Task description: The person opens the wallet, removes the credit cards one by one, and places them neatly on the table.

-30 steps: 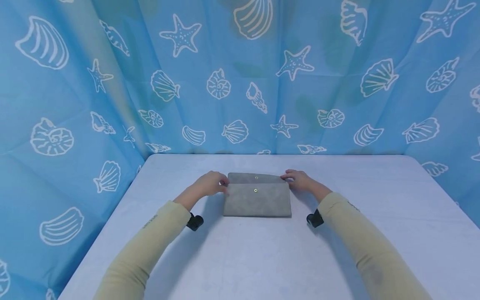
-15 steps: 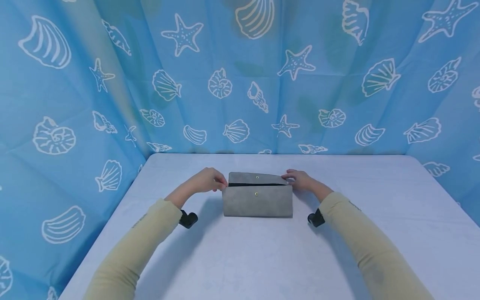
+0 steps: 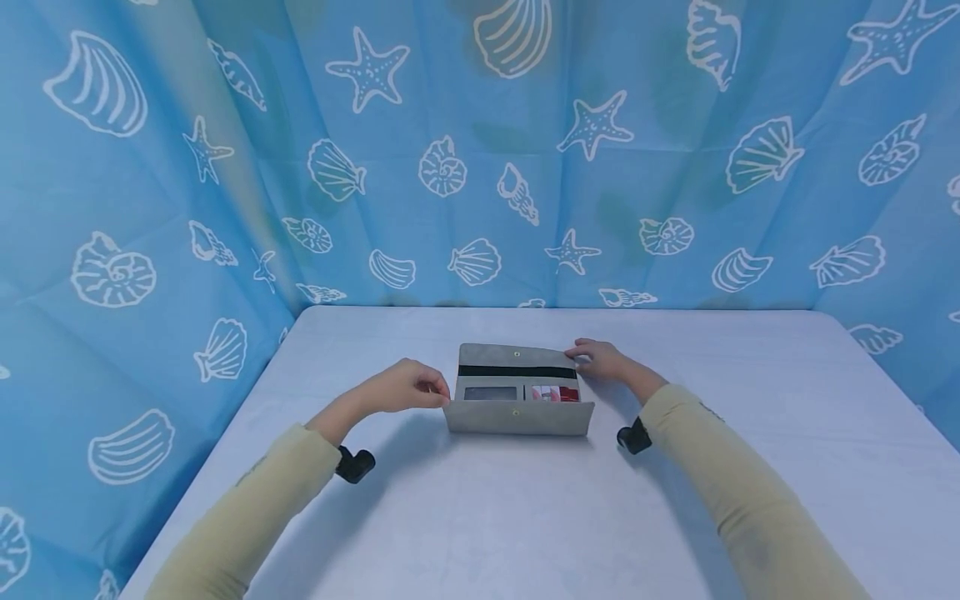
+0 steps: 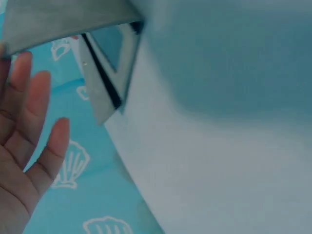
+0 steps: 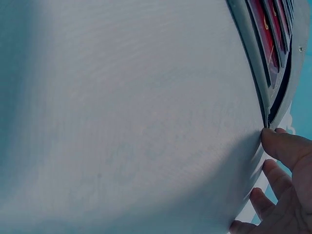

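Note:
A long grey wallet stands partly unfolded on the table, its front cover raised toward me. Inside it show a black band, a clear window pocket and red-and-white cards. My left hand pinches the top left corner of the front cover; in the left wrist view its lower fingers spread away from the cover. At the wallet's back right corner, my right hand holds the edge between thumb and finger. The right wrist view shows several stacked red cards in the slots.
The wallet rests on a white-covered table, toward its far side. Behind and to the left hangs a blue curtain with white shells and starfish. Each wrist carries a small black camera.
My left hand has pulled the wallet's front cover up and toward me, moving left and nearer. The black band, window pocket and cards have come into view. The right hand has stayed at its corner.

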The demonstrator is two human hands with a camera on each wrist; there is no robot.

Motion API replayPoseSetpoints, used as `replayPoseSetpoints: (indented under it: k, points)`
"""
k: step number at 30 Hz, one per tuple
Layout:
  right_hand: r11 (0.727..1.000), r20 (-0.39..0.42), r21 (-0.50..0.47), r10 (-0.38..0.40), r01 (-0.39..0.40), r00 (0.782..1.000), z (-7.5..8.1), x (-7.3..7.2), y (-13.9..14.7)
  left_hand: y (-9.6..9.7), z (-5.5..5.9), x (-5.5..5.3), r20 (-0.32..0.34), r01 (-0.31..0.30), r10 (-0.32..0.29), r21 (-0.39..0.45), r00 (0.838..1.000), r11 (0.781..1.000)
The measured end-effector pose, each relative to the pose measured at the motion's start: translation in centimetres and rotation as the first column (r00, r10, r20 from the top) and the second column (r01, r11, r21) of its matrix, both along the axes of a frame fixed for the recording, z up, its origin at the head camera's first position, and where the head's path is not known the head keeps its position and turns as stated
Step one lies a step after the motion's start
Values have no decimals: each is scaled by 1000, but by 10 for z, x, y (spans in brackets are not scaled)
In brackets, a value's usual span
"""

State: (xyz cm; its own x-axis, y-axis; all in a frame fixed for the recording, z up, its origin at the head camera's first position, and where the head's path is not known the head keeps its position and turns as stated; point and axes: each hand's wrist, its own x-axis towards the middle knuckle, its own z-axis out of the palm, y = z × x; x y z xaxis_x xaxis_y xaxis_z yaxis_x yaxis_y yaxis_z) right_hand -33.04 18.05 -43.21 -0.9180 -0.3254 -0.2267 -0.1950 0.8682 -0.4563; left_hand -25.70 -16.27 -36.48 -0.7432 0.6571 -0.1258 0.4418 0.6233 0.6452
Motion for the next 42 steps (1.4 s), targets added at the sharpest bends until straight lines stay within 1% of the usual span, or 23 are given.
replayPoseSetpoints:
  k: [2, 5, 9, 12, 14, 18, 21, 24, 26, 30, 34, 37, 40, 42]
  points:
    - [1000, 9, -9, -9, 9, 1000, -1, 0, 0, -2, -4, 4, 2, -1, 1, 15, 1000, 1000]
    - [1000, 19, -16, -20, 21, 1000, -3, 0, 0, -4, -9, 9, -1, 1, -1, 7, 1000, 1000]
    - [999, 29, -27, -37, 38, 999, -4, -1, 1, -5, -14, 14, -16, 4, -4, -34, 1000, 999]
    - [999, 30, -32, -37, 38, 999, -5, -2, 1, -6, -18, 17, -9, 4, -5, -85, 1000, 996]
    - [999, 24, -33, -33, 34, 999, -4, -1, 1, -7, -23, 18, 0, 26, -26, -117, 1000, 993]
    - [999, 19, -32, -31, 31, 999, -2, 1, 1, -6, -34, 20, 51, 79, -73, -152, 996, 985]
    - [999, 18, -28, -29, 29, 999, -2, 2, 1, -4, -39, 22, 56, 109, -100, -203, 993, 973]
    - [999, 19, -27, -28, 28, 999, -1, 2, 1, -1, -41, 24, 18, 138, -139, -283, 990, 949]
    - [999, 17, -28, -28, 28, 999, -1, 2, 1, 1, -43, 23, -2, 144, -153, -330, 988, 933]
    - [999, 21, -32, -29, 29, 999, -1, 1, 2, 6, -46, 25, -24, 132, -157, -416, 987, 900]
    - [999, 18, -26, -22, 23, 1000, -2, 1, 2, 12, -47, 28, -30, 131, -170, -506, 985, 852]
    - [1000, 10, -24, -20, 20, 1000, -2, 1, 2, 16, -48, 29, -28, 116, -159, -564, 987, 818]
    - [999, 10, -33, -22, 22, 1000, -2, 2, 2, 20, -49, 30, -27, 94, -136, -593, 990, 800]
    - [999, 6, -36, -20, 20, 1000, -2, 2, 2, 21, -49, 30, -28, 82, -124, -602, 992, 794]
